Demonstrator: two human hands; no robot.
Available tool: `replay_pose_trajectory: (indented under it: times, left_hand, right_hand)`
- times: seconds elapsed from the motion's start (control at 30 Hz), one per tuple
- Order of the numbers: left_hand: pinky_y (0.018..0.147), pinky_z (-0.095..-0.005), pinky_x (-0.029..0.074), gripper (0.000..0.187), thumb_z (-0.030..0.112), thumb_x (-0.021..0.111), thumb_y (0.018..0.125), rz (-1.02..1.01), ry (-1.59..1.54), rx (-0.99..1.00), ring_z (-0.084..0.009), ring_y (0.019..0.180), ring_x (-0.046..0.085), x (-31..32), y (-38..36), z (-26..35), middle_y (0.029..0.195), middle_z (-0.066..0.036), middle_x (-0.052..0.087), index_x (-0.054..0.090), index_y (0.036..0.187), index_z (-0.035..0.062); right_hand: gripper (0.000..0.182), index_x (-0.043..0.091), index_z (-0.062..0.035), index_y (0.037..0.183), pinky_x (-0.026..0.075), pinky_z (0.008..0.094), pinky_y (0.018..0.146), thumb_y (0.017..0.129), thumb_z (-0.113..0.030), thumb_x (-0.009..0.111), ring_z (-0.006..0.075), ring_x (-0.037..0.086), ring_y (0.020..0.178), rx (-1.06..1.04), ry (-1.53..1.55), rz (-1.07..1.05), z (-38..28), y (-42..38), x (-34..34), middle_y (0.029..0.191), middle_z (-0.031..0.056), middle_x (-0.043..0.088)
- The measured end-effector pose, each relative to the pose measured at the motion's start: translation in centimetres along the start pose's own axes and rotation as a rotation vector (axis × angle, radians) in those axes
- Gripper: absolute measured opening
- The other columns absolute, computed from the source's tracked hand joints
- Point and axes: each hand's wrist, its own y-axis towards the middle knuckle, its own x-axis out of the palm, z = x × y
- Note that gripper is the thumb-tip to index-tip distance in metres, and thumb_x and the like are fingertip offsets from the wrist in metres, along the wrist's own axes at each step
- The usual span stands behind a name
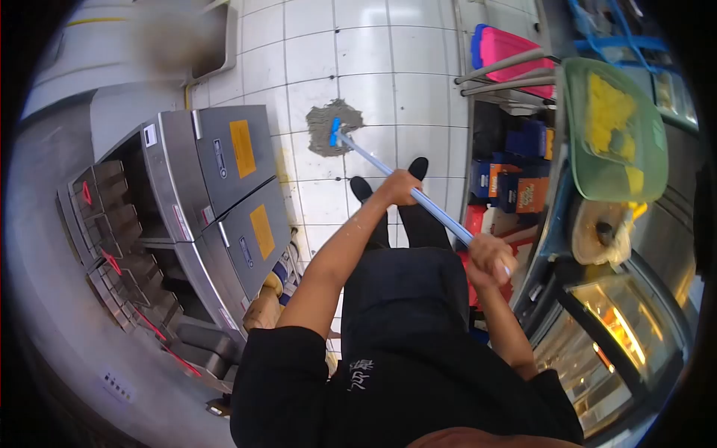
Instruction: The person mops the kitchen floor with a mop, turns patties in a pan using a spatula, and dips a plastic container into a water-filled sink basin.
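Observation:
A mop with a light blue handle runs slantwise in front of me. Its grey string head lies spread on the white tiled floor, joined to the handle by a blue clamp. My left hand is closed around the handle partway along it. Near the handle's upper end, my right hand grips it too, with the tip poking out past the fingers. My dark shoes stand on the tiles behind the mop head.
On my left stand steel drawer cabinets with orange labels. To the right, a shelf rack holds a green tub with yellow contents, a pink bin and dark boxes. A lit glass case stands at lower right.

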Motion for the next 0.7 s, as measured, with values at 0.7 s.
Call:
replay_pose_trajectory:
  times: [0.7]
  left_hand:
    - [0.050,-0.0396,0.046,0.017,0.014,0.070,0.064,0.165,-0.176,0.044,-0.0322,0.053,0.059,-5.4,1.2,4.3,0.055,-0.010,0.057,0.055,0.056,0.0100]
  right_hand:
    - [0.041,0.038,-0.0077,0.053,0.038,0.0340,0.046,0.088,-0.027,0.050,0.0218,0.047,0.046,-0.059,-0.194,-0.478,-5.2,5.1,9.6,0.052,0.0073,0.045]
